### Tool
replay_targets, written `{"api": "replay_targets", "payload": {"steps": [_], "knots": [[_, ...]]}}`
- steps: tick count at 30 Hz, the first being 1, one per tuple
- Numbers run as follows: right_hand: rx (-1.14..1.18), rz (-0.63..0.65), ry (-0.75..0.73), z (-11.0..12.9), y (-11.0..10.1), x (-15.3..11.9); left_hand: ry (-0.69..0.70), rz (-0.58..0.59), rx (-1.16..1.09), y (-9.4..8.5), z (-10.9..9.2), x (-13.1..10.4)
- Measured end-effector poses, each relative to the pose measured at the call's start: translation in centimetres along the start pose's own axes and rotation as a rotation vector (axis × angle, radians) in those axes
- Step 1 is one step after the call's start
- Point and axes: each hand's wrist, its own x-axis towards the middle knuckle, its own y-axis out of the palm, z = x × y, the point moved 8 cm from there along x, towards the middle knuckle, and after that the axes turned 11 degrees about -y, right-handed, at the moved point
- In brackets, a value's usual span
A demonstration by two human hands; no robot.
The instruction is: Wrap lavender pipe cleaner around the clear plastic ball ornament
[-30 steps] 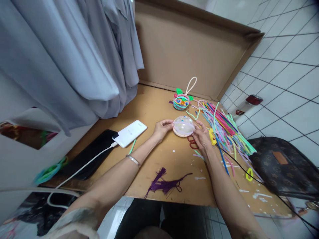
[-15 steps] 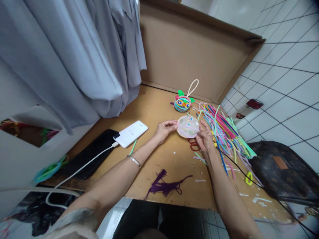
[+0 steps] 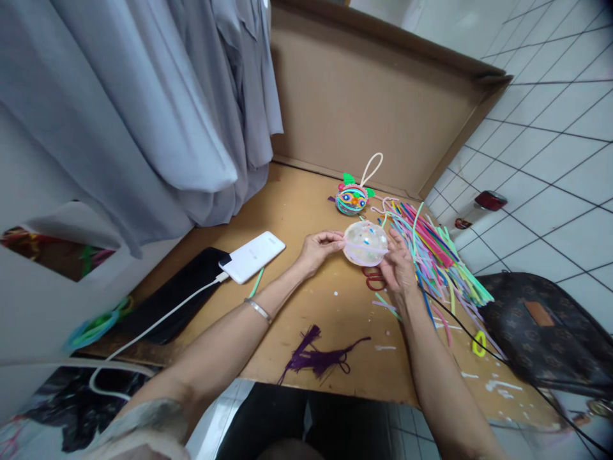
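A clear round ball (image 3: 366,241) with small coloured bits showing in it is held between both hands above the table. A pale purple strip crosses its lower front. My left hand (image 3: 320,249) pinches the ball's left edge with thumb and fingers. At the right edge, my right hand (image 3: 399,260) grips it between thumb and fingers. Red-handled scissors (image 3: 373,279) lie partly hidden beneath the ball and right hand. Behind stands a decorated ball (image 3: 352,199) with eyes, green leaf shapes and a cream loop.
Many coloured fuzzy sticks (image 3: 438,255) lie at the right beside a dark patterned bag (image 3: 546,326). Purple tassels (image 3: 318,358) rest near the front edge. A white power bank (image 3: 253,257) with a cable and a black pouch (image 3: 177,297) are at left.
The clear ball has shifted slightly right and tilted, with its purple strip now lower. My right hand has moved slightly right with it.
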Motion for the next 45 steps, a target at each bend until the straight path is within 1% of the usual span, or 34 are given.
{"api": "replay_targets", "payload": {"steps": [17,29,36,40,45], "knots": [[-0.030,-0.003,-0.026,0.1,0.3,-0.1,-0.017,0.017,-0.045,-0.3,0.7,0.4],[0.032,0.010,0.021,0.3,0.3,-0.1,0.010,0.076,-0.072,-0.3,1.0,0.9],[0.059,0.008,0.019,0.2,0.1,-0.1,-0.008,0.092,-0.099,-0.2,1.2,1.0],[0.070,0.016,0.022,0.3,0.1,0.0,-0.060,0.104,-0.110,-0.1,1.8,1.1],[0.081,0.046,0.022,0.4,0.3,0.0,-0.036,0.111,-0.214,-0.1,1.4,1.0]]}}
